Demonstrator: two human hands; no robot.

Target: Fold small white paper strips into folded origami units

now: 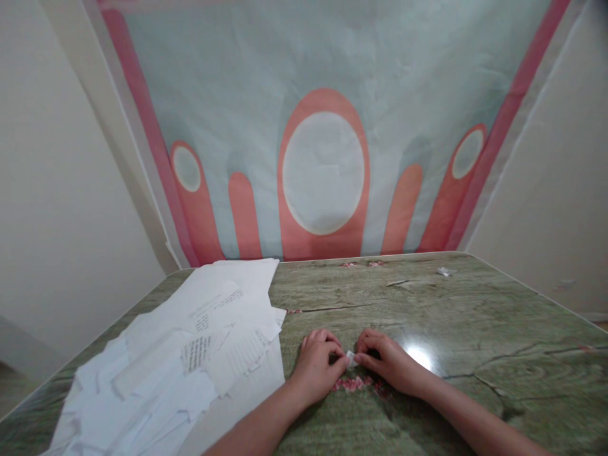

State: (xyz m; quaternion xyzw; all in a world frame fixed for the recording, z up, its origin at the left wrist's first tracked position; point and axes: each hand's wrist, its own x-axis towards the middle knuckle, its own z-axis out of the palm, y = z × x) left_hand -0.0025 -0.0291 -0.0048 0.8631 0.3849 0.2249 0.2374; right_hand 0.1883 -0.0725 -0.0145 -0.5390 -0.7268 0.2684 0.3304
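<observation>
Between my two hands is a small piece of white paper (351, 359), close above the wood-patterned tabletop (342, 297). My left hand (319, 362) pinches its left side with thumb and forefinger, the other fingers curled. On the right side, the thumb and forefinger of my right hand (387, 360) grip the same piece. Its exact folds are too small to make out. To the left of my left hand lies a large heap of white paper sheets (166, 354), some printed with text, overlapping and partly crumpled.
A small crumpled white scrap (445, 272) sits near the far right of the table. Behind the far edge hangs a pale green and coral backdrop (247, 82). White walls (560, 183) stand on both sides. Light glares off the tabletop beside my right hand.
</observation>
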